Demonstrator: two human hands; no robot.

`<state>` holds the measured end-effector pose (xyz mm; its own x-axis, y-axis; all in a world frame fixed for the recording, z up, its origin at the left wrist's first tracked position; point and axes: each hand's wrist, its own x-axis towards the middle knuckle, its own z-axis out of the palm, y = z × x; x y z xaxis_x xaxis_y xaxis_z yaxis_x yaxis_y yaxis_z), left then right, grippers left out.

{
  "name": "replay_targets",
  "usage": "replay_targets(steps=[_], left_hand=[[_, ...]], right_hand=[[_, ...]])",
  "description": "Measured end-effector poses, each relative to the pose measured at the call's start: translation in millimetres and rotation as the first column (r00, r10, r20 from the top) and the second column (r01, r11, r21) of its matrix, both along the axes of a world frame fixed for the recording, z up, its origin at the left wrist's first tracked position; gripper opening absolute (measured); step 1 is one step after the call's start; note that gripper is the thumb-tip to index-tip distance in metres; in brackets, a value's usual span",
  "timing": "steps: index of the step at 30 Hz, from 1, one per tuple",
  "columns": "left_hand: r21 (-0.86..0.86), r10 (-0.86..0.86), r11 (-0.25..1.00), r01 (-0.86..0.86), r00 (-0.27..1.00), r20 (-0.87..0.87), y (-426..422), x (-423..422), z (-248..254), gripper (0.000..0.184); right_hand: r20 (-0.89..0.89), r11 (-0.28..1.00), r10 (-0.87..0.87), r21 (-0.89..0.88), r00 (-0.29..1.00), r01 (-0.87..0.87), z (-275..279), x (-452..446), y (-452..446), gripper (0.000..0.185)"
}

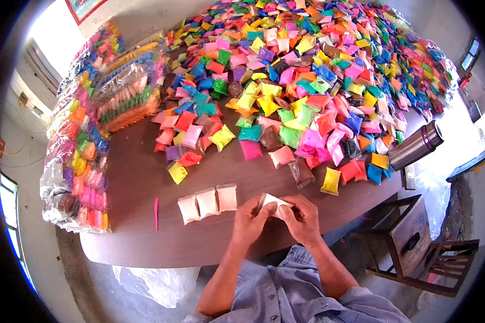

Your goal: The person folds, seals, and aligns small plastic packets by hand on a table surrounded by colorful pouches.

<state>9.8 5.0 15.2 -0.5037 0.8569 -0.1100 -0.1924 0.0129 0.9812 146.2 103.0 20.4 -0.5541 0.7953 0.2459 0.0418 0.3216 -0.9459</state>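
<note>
A small white packet (275, 203) is pinched between my left hand (249, 219) and my right hand (302, 219), just above the table's front edge. Both thumbs press on its near side, and the fingers curl round its ends. Left of my hands, a row of pale packets (207, 203) lies side by side on the brown table (137, 177). Farther left is a thin pink stick-like tool (156, 213). Beyond my right hand lies a yellow packet (331, 181), at the near edge of a large heap of coloured packets (307, 102).
Clear bags full of coloured packets (75, 167) line the table's left side. A metal flask (416, 145) lies tilted at the right edge. A wooden stool (409, 237) and a slatted wooden chair (451, 266) stand at the lower right. Clear plastic (156, 282) is below the front edge.
</note>
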Motion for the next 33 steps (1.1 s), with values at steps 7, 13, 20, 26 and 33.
replay_targets(steps=[7, 13, 20, 26, 33], left_hand=[[-0.009, -0.024, 1.0, 0.023, 0.999, -0.033, 2.4, 4.3, 10.3, 0.023], [0.043, 0.039, 0.998, -0.041, 0.998, 0.049, 2.9, 3.3, 6.0, 0.023], [-0.048, -0.036, 0.998, 0.035, 0.999, -0.032, 2.1, 1.5, 8.8, 0.024], [-0.111, -0.052, 0.993, 0.051, 0.999, -0.003, 4.5, 2.3, 8.1, 0.028], [-0.127, -0.13, 0.986, 0.111, 0.979, -0.156, 1.8, -1.8, -6.5, 0.027]], right_hand=[[-0.014, 0.991, -0.055, -0.126, 0.998, 0.053, -0.3, 1.4, -2.4, 0.018], [-0.021, 0.986, -0.013, -0.167, 1.0, 0.01, -1.9, 0.4, -3.5, 0.02], [0.006, 0.993, 0.011, -0.116, 1.0, -0.01, 1.6, 4.0, -2.0, 0.015], [-0.097, 0.966, -0.069, -0.256, 0.993, 0.042, -7.2, 0.9, -2.9, 0.017], [-0.019, 0.991, 0.015, -0.135, 1.0, -0.017, -3.8, 2.5, -0.4, 0.017]])
